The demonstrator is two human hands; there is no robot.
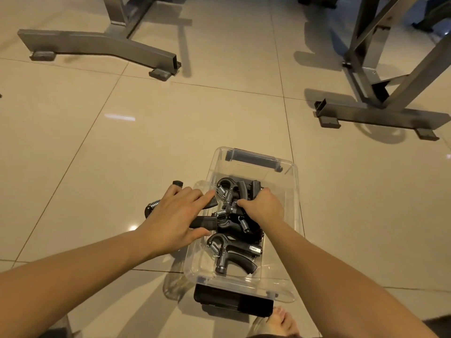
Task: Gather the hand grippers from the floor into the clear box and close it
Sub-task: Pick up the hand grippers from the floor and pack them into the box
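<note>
A black spring-loaded hand gripper [156, 208] was covered on the beige tiled floor [122, 142] by the spread left hand [175, 215]. Inside the clear plastic box [291, 215], the right hand [262, 206] was curled around another black gripper [244, 191].

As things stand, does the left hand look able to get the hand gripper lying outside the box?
Probably yes: the left hand already rests over that hand gripper, with nothing between them.

Two grey metal frames [102, 43] [380, 111] stand on beige floor tiles [170, 130].
</note>
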